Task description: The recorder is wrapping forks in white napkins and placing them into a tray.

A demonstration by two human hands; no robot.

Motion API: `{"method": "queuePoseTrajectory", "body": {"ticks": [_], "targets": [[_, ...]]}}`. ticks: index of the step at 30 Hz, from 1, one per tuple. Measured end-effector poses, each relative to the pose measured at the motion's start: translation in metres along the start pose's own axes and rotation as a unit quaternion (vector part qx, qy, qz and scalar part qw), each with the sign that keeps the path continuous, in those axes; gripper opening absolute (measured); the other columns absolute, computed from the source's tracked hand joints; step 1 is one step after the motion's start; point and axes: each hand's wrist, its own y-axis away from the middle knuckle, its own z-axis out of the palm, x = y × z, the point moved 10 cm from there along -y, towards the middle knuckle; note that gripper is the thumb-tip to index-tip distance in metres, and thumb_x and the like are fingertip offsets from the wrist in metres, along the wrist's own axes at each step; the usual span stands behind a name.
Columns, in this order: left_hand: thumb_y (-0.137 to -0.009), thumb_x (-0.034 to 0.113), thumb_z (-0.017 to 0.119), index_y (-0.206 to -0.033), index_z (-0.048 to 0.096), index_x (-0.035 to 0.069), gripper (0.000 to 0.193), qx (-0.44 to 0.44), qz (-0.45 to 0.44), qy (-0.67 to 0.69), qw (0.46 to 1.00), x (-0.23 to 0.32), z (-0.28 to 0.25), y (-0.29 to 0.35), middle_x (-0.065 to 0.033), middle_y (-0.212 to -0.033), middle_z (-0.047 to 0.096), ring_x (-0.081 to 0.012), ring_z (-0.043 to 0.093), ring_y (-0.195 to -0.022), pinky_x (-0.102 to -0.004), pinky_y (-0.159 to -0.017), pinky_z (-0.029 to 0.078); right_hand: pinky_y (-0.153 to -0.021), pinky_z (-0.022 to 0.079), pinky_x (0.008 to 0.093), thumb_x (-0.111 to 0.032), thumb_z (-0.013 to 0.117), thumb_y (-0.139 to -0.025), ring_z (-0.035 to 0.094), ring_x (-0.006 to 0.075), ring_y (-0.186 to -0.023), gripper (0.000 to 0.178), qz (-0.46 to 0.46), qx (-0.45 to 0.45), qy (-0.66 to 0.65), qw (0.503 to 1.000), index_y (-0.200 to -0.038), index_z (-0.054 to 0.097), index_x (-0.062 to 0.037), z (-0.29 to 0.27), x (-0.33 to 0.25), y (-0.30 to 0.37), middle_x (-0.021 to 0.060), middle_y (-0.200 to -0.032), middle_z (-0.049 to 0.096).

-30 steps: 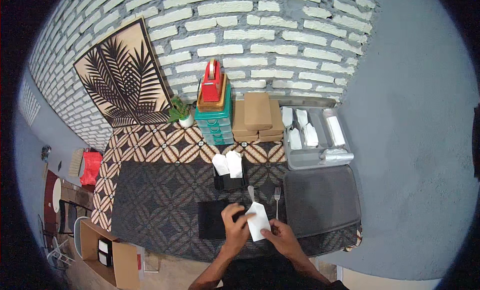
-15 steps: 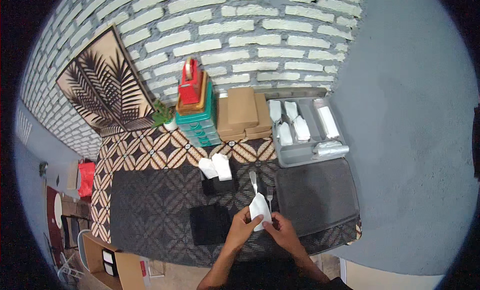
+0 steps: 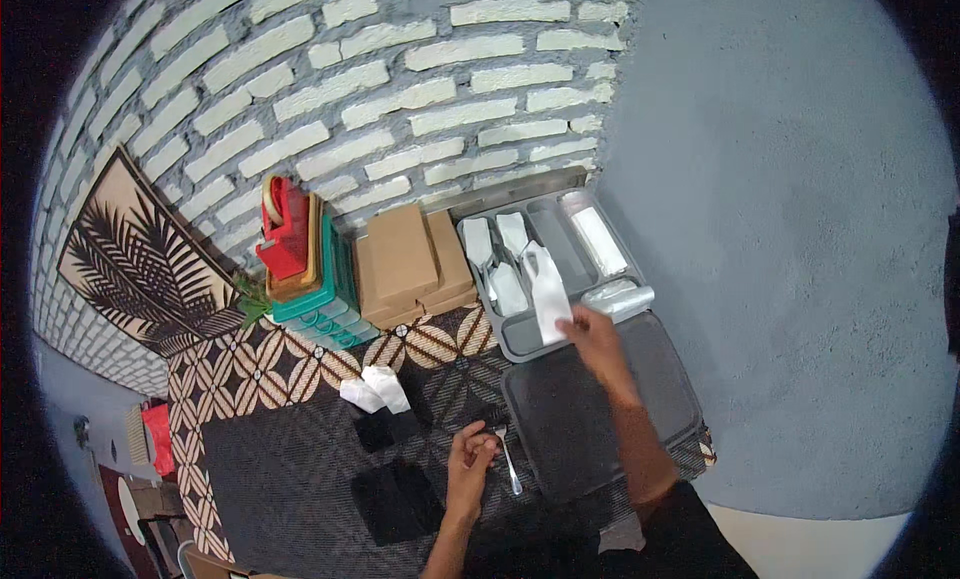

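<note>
My right hand (image 3: 592, 341) pinches the lower end of a white paper cutlery sleeve (image 3: 548, 297), holding it over the grey compartment tray (image 3: 520, 339). The sleeve's far end overlaps several white-wrapped cutlery pieces (image 3: 508, 289) in the tray's left compartments. What is inside the held sleeve is hard to make out. My left hand (image 3: 468, 469) is near the mat, fingers loosely bent and apart, with nothing visible in it. Just right of its fingertips lies a metal fork (image 3: 508, 459), tines pointing away from me.
A dark flat tray (image 3: 600, 409) lies before the compartment tray. White paper sleeves (image 3: 375, 389) rest by a black holder (image 3: 385, 429); a black square (image 3: 395, 501) lies nearer. Behind stand brown boxes (image 3: 400, 264), a teal drawer unit (image 3: 320, 299) and a red tape dispenser (image 3: 285, 224).
My right hand has carried the paper sleeve away and right, to above the compartment tray. My left hand has let go of it and stays by the fork. The view has turned rightward.
</note>
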Motion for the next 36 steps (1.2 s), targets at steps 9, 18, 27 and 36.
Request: {"method": "queuePoseTrajectory", "body": {"ticks": [9, 18, 27, 36], "targets": [[-0.092, 0.017, 0.061, -0.125, 0.047, 0.003, 0.038, 0.058, -0.048, 0.015, 0.997, -0.019, -0.026, -0.01, -0.0039, -0.097, 0.06, -0.0132, 0.058, -0.088, -0.0265, -0.075, 0.045, -0.058, 0.041, 0.0339, -0.019, 0.071, -0.077, 0.052, 0.0145, -0.062, 0.02, 0.046, 0.007, -0.018, 0.999, -0.079, 0.065, 0.0005, -0.009, 0.077, -0.132, 0.0053, -0.067, 0.059], [-0.092, 0.018, 0.06, -0.124, 0.048, 0.004, 0.037, 0.065, -0.041, 0.004, 0.997, -0.024, -0.047, -0.02, -0.0045, -0.098, 0.06, -0.0135, 0.058, -0.087, -0.0266, -0.075, 0.046, -0.065, 0.044, 0.0362, -0.016, 0.075, -0.072, 0.059, 0.024, -0.067, 0.021, -0.009, 0.066, 0.233, 0.97, -0.085, 0.066, -0.002, -0.006, 0.054, -0.136, 0.0101, -0.071, 0.061], [-0.094, 0.017, 0.057, -0.121, 0.05, 0.005, 0.031, 0.06, -0.049, 0.018, 0.997, -0.023, -0.042, -0.017, -0.0034, -0.097, 0.061, -0.0116, 0.058, -0.086, -0.0249, -0.074, 0.045, -0.09, 0.045, 0.0422, -0.008, 0.066, -0.079, 0.053, 0.0347, -0.103, 0.033, -0.192, 0.11, 0.329, 0.918, -0.111, 0.06, -0.0011, 0.015, 0.008, -0.109, 0.0154, -0.11, 0.058], [-0.095, 0.023, 0.054, -0.122, 0.05, 0.005, 0.033, 0.055, -0.047, -0.012, 0.997, -0.027, -0.043, -0.007, -0.0053, -0.101, 0.061, -0.0131, 0.059, -0.088, -0.0268, -0.075, 0.045, -0.087, 0.046, 0.0409, -0.011, 0.065, -0.08, 0.051, 0.0334, -0.104, 0.033, -0.187, 0.124, 0.44, 0.869, -0.112, 0.061, 0.0003, 0.018, 0.004, -0.102, 0.0141, -0.111, 0.056]]}}
